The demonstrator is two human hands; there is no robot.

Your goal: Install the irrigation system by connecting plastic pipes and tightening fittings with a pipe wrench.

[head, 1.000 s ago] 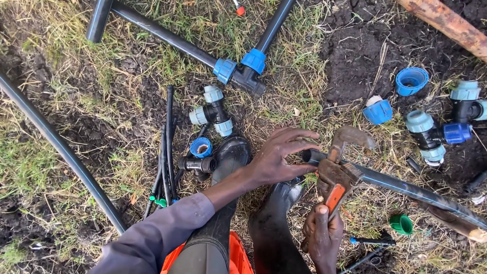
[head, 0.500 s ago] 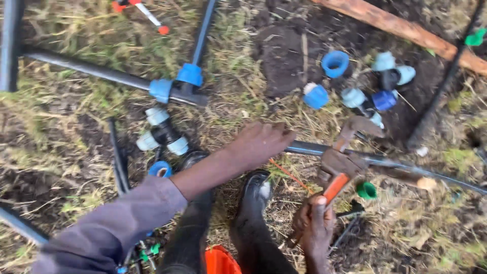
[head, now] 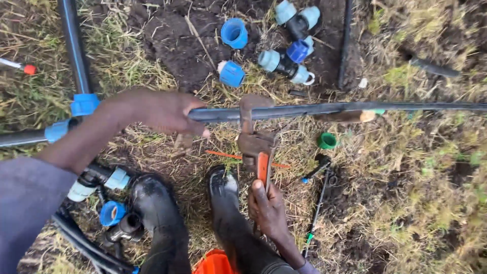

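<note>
Ground (head: 167, 35): dark bare soil at the top, trampled dry grass elsewhere.
Long black pipe (head: 355, 107): runs level across the middle from the left hand out past the right edge, raised off the grass.
Second black pipe (head: 73, 45): comes down the left side into a blue tee joint (head: 81, 106).
Boots (head: 157, 213): two black rubber boots at the bottom, toes up, below the long pipe.
Left hand (head: 162, 111): closed around the near end of the long black pipe.
Right hand (head: 267, 208): closed on the orange-sleeved handle of the pipe wrench.
Pipe wrench (head: 253, 137): rusty, upright, head hooked over the long pipe just right of the left hand.
Blue fittings (head: 289, 56): loose cluster on soil above the pipe.
Green cap (head: 327, 140): on grass, right of the wrench.
</note>
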